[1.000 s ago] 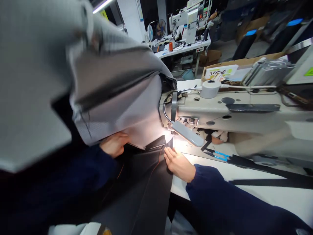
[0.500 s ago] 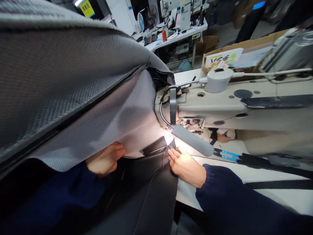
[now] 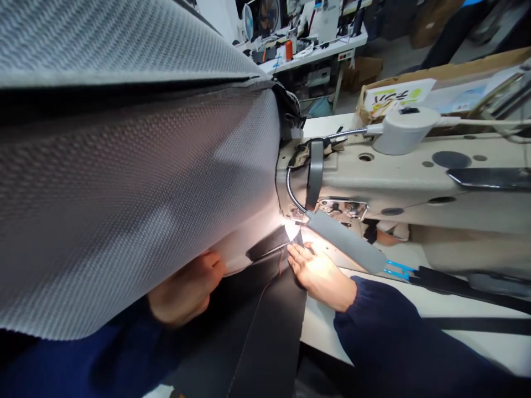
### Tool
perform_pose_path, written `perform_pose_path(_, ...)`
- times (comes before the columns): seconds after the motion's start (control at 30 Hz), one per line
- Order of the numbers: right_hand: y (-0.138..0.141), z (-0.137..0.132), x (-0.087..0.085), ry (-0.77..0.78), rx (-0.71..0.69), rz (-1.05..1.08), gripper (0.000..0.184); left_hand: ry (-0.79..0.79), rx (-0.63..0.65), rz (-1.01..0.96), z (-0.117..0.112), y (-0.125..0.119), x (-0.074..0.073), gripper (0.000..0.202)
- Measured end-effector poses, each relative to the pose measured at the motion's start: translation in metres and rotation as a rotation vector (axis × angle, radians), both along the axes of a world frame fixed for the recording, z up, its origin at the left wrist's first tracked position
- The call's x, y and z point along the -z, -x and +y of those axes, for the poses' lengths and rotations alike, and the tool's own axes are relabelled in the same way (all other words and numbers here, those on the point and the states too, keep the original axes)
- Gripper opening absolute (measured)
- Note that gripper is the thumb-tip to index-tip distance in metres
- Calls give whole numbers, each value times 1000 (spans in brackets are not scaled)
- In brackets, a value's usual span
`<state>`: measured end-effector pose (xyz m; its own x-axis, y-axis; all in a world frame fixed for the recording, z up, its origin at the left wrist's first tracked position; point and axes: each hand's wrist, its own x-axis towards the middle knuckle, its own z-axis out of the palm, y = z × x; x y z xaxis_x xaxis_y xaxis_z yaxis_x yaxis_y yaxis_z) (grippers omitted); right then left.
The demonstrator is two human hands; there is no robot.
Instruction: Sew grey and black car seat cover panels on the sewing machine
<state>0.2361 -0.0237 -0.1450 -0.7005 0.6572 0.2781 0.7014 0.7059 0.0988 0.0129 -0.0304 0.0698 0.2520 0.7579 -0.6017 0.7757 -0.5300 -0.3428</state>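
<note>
Black panel (image 3: 271,320) and grey mesh fabric (image 3: 194,166) at the needle end of the sewing machine (image 3: 398,190), your hands close in.
Your right hand (image 3: 319,271) lies flat, fingers extended, on the panel's top corner, gripping nothing; your left hand (image 3: 186,290) is half curled at the mesh's lower edge, partly covered, so whether it pinches cannot be told. Panel, orange-stitched, drops past the near edge of the white table (image 3: 323,331); mesh bulges high to your left. Lamp (image 3: 346,240) lights the fingertips.
</note>
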Motion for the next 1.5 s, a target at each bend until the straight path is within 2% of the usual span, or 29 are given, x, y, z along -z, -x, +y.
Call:
perform_pose_path(0.17,-1,3,-2,2,-18,-3,40,-14,-31,-51,-2,-3,-7,26)
perform_pose_path(0.27,-2,4,-4,-17,-13,-14,39,-68,14,-264,-10,-9,-12,25)
perform_pose_path(0.4,-1,2,-6,-59,23,-23,33,58,-11,-462,-29,-19,-7,28)
perform_pose_path(0.5,0,1,-5,-78,28,-4,31,125,-13,-400,-31,-13,9,28)
perform_pose_path(0.6,0,-1,-1,-86,40,15,32,163,-42,-222,-22,1,28,31)
perform_pose_path(0.7,-1,0,1,-84,41,19,33,207,-48,-107,-11,7,39,31)
perform_pose_path(0.93,-6,9,-6,-31,80,-29,40,295,-22,-65,-8,-9,42,31)
perform_pose_path(1.07,-6,5,-17,40,-16,-7,46,382,31,-113,-4,-19,45,25)
perform_pose_path(1.13,-4,-3,-24,111,-86,18,56,316,114,-314,3,-29,57,24)
perform_pose_path(1.23,-2,-19,-29,189,-149,10,65,55,216,-602,19,-53,92,27)
perform_pose_path(1.3,-2,-28,-28,183,-186,0,64,-124,196,-615,31,-69,118,30)
perform_pose_path(1.37,-2,-35,-22,117,-197,14,58,-246,146,-552,40,-82,137,36)
perform_pose_path(1.43,-2,-38,-15,25,-176,47,47,-300,118,-487,44,-90,147,31)
perform_pose_path(1.5,-2,-40,-10,-45,-142,87,37,-321,101,-436,44,-94,149,29)
